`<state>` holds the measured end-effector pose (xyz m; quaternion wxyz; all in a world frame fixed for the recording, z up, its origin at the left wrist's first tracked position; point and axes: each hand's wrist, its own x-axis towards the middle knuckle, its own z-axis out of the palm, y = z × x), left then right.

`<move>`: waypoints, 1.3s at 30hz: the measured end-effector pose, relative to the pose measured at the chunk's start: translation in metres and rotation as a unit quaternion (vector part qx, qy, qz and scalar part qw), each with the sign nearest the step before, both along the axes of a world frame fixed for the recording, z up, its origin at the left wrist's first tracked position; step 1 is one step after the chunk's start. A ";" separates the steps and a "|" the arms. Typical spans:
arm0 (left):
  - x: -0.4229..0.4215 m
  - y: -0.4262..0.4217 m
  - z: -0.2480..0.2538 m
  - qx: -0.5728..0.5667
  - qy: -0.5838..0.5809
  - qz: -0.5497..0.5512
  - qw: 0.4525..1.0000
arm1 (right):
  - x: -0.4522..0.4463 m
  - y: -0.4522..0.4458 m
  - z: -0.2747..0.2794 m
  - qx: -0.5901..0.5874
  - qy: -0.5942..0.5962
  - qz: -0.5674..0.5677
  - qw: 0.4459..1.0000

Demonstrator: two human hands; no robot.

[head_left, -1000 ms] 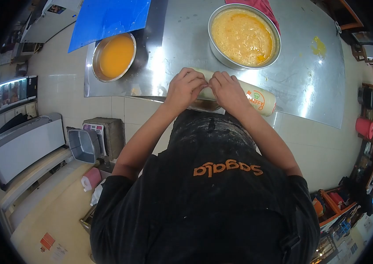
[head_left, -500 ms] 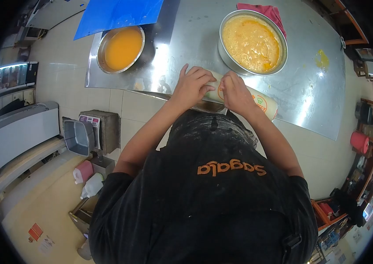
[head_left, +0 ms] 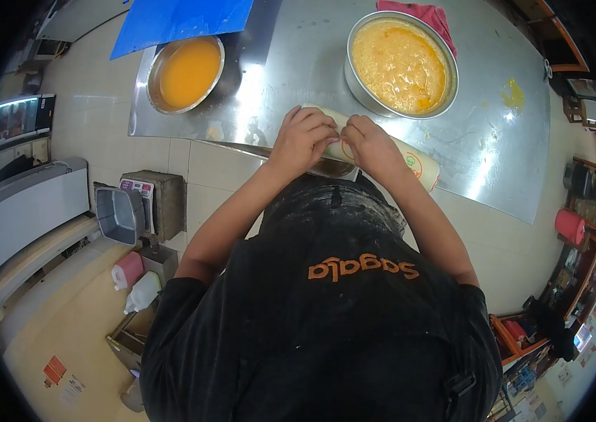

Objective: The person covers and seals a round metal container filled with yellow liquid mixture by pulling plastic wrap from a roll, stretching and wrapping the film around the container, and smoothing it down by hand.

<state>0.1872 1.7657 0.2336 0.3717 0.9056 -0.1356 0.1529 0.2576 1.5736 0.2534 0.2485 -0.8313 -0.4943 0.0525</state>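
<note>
A pale cylindrical roll with printed orange and green lettering (head_left: 421,169) lies at the near edge of the metal table. My left hand (head_left: 303,139) rests on its left part with the fingers curled. Close beside it, my right hand (head_left: 372,144) pinches at the middle of the roll, fingertips nearly touching those of my left hand. Whatever is between the fingertips is too small to make out. Beyond the roll stands a large round metal pan (head_left: 349,70) full of yellow, bubbly liquid.
A metal bowl (head_left: 151,88) of orange liquid stands at the left of the table (head_left: 495,155), partly under a blue sheet (head_left: 185,24). A red cloth (head_left: 433,20) lies behind the pan. A grey tub (head_left: 116,214) is at the lower left.
Both hands have shifted slightly over the roll. My right hand's fingers have moved closer to my left hand than half a second ago. The whole view has shifted a little.
</note>
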 end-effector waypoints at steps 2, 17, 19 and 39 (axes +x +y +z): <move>0.003 0.001 -0.001 -0.014 -0.001 -0.011 1.000 | 0.002 0.003 -0.001 -0.046 -0.028 -0.003 0.999; 0.005 0.000 0.002 -0.036 0.042 -0.005 0.998 | 0.007 -0.002 -0.018 0.014 -0.010 -0.015 1.000; 0.003 -0.001 0.000 -0.033 0.034 0.003 0.999 | 0.008 -0.004 -0.015 0.052 0.038 -0.019 0.998; -0.004 0.001 -0.009 -0.104 0.045 0.013 0.993 | 0.031 0.001 0.007 -0.160 -0.027 0.155 0.975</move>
